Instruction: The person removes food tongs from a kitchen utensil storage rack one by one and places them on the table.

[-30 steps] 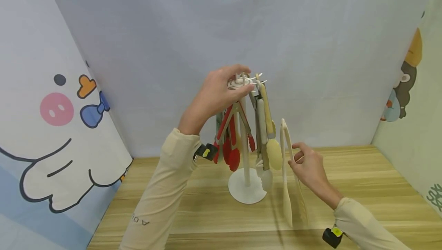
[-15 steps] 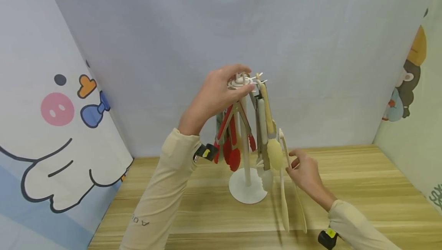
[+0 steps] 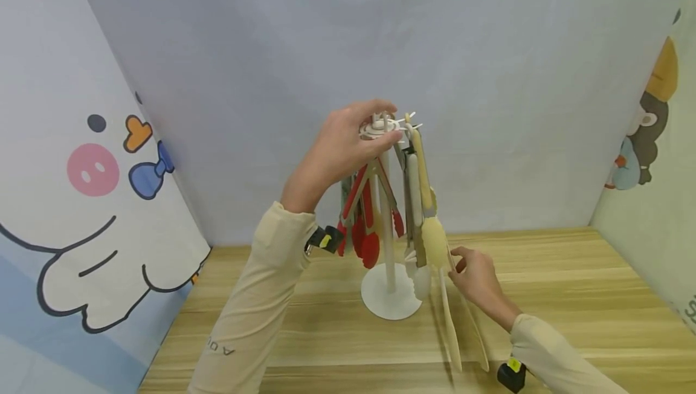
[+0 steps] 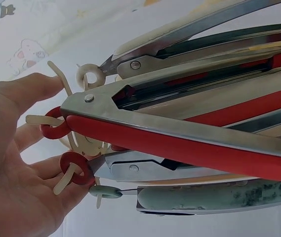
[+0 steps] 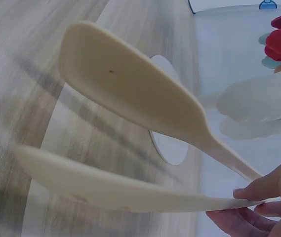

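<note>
My left hand (image 3: 338, 151) grips the top of a white hanging rack (image 3: 389, 300), thumb and fingers around its hook ring. Several tongs hang from the hooks by loops. Red-handled tongs (image 4: 180, 143) are nearest in the left wrist view, above green-handled tongs (image 4: 214, 196). Yellow tongs (image 3: 433, 242) and light grey-handled tongs (image 3: 415, 188) hang at the rack's right. My right hand (image 3: 478, 279) pinches a long pair of cream tongs (image 5: 130, 91) by one arm. Their two broad ends point down, spread apart, near the table. Their joined top is hidden behind the yellow tongs.
A wood-grain table (image 3: 321, 345) lies beneath the rack. Behind stands a plain pale curtain (image 3: 244, 80). Cartoon-printed cloths hang at the left (image 3: 49, 116) and right (image 3: 641, 134).
My right hand has moved left and down with the cream tongs, whose top has passed behind the yellow tongs. The left hand stays on the rack's top.
</note>
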Demonstrator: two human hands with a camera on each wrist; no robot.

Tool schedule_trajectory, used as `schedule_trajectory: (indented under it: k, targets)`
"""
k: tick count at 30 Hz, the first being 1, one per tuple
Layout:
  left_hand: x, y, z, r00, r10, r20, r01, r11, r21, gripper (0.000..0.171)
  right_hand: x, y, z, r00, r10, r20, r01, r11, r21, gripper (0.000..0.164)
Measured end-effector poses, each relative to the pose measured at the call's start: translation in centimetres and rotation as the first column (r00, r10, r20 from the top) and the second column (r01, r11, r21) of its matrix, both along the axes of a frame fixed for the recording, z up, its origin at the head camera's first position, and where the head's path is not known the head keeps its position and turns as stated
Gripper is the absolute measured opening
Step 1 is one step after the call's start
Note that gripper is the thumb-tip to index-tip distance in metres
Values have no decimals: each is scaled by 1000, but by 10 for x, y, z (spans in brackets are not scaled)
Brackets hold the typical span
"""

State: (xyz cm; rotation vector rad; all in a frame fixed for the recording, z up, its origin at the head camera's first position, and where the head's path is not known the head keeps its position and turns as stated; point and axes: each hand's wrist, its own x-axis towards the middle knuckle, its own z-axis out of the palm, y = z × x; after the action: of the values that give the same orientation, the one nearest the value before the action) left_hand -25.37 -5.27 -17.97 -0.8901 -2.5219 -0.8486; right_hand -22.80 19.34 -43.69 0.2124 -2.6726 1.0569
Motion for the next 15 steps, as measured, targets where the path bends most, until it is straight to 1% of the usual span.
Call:
schedule_trajectory:
  k: [4, 8, 15]
  targets:
    - [0, 0, 0, 1000, -9, -7, 9, 1000, 7, 39, -2, 1, -5, 999, 28, 24, -28, 1000, 0, 38]
    - [0, 1, 0, 1000, -7, -8, 7, 1000, 3, 39, -3, 1, -9, 999, 36, 35, -36, 999, 0, 39]
    - [1, 1, 0, 1000, -5, -9, 5, 1000, -1, 40, -7, -1, -18, 998, 50, 25, -50, 999, 13, 38]
